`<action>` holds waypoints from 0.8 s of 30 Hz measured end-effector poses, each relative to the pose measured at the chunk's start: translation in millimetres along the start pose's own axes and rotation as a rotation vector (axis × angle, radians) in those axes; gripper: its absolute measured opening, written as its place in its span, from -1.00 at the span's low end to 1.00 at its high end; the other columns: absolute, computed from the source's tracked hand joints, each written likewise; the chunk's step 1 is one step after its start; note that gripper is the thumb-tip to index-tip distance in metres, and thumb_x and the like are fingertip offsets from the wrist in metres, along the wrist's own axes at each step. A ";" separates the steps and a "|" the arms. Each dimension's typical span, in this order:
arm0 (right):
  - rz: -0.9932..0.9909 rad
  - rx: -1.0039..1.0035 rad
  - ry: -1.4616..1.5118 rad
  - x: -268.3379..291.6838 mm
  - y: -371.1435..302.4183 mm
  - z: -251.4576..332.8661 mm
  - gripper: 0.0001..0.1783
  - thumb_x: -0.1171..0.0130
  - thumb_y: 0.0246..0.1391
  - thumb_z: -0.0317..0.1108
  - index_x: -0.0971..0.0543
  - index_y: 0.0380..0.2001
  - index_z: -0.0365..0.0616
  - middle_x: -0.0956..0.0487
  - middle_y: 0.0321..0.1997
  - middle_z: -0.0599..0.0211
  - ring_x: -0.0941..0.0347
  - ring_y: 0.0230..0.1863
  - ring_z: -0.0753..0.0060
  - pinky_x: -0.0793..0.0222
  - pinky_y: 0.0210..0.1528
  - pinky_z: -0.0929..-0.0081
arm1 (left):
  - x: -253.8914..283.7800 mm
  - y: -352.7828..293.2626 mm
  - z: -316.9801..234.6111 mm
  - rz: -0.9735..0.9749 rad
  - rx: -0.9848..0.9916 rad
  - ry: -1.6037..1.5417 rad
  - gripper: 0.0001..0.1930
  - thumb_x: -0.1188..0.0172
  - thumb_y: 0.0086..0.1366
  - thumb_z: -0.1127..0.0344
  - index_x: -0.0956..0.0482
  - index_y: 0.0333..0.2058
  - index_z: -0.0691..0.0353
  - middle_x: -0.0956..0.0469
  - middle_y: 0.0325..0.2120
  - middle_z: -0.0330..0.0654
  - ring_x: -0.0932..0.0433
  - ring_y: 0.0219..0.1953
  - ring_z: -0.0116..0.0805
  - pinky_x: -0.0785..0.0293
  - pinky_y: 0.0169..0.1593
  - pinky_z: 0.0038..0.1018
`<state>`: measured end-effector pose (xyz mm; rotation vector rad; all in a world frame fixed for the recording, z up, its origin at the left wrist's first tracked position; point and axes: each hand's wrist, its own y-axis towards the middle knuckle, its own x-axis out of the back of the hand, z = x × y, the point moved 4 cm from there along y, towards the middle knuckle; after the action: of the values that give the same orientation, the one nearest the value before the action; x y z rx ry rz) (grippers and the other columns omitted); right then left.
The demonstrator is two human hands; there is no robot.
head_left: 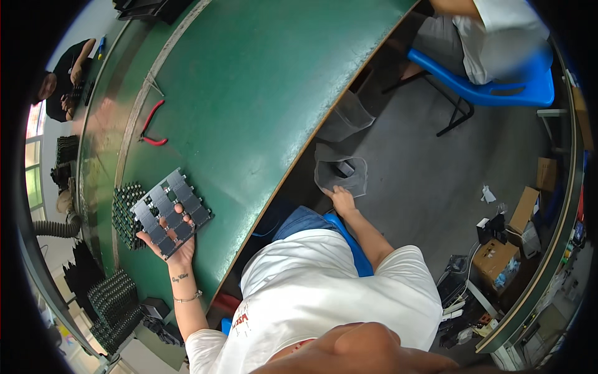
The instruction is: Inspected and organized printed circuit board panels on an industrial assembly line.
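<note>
Head view: one grey gridded panel point(149, 219), near square, no clear long axis, held in the left hand's point(180, 250) grip above the table point(249, 93); right hand point(342, 201), well apart rightward, lay at a clear bag's point(323, 177) rim, its grip unreadable.

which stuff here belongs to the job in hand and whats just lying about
Likely part of the job:
gridded panel, held in the left hand
clear plastic bag, at the right hand
stacked dark pieces beside the panel
red-handled pliers, untouched, so less certain

Probably just lying about:
crumpled white scrap on the floor
cardboard box
</note>
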<state>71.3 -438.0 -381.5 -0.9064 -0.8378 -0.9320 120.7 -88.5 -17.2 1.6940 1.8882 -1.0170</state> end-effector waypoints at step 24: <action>0.279 -0.415 -0.203 3.9 194.0 -117.1 -0.63 -0.10 -0.10 -0.22 -0.56 -0.15 0.02 -0.57 -0.22 0.28 -0.49 -0.18 0.24 -0.38 -0.16 0.29 | 2.5 4.0 -0.6 -0.127 0.007 -0.039 -0.13 -0.02 0.08 -0.38 -0.16 0.16 0.20 -0.43 -0.15 0.06 -0.53 -0.26 -0.02 -0.57 -0.22 -0.17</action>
<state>272.7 -484.8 -474.1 -1.4581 -0.6735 -0.7883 124.3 -86.4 -19.6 1.5628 1.9903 -1.0977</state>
